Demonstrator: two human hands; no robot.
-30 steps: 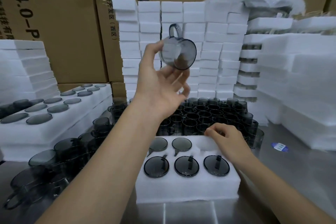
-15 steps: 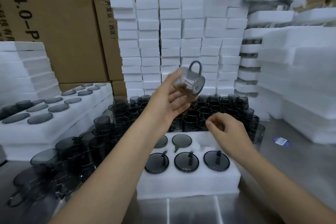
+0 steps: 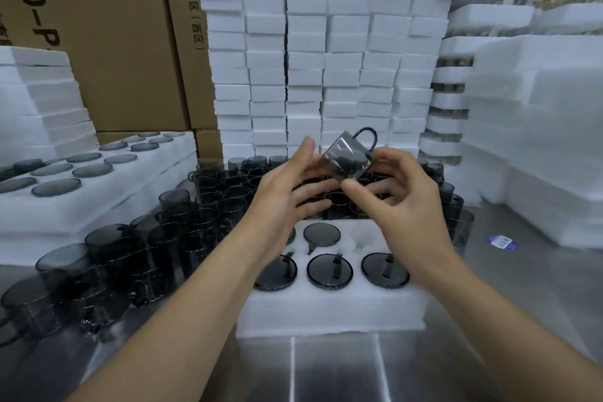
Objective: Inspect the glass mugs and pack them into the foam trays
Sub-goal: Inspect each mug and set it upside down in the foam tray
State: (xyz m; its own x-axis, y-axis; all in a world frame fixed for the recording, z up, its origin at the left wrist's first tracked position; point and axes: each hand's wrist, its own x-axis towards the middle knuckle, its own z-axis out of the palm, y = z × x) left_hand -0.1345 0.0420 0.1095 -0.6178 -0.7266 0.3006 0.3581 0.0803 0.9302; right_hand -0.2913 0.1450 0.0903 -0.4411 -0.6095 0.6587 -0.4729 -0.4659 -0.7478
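Observation:
A smoky grey glass mug [image 3: 346, 158] is held tilted in the air, handle pointing up and to the right, above the crowd of loose mugs [image 3: 225, 196]. My left hand [image 3: 287, 196] holds it from the left, thumb on its side and fingers under it. My right hand [image 3: 394, 202] pinches it from the right, thumb below and fingers behind. Below the hands lies a white foam tray [image 3: 329, 310] with mugs set upside down in its holes: three in the front row [image 3: 330, 271], two in the back row. The back right hole [image 3: 365, 238] is empty.
A filled foam tray [image 3: 107, 196] sits on a stack at the left. Piles of white foam blocks [image 3: 306, 59] rise behind, more foam trays [image 3: 538, 147] at the right, cardboard boxes [image 3: 107, 42] at the back. A blue sticker [image 3: 501, 241] lies on the steel table [image 3: 522, 310].
My left hand has brought the mug down from eye level and turned it. My right hand has risen off the tray and taken hold of the mug's right side.

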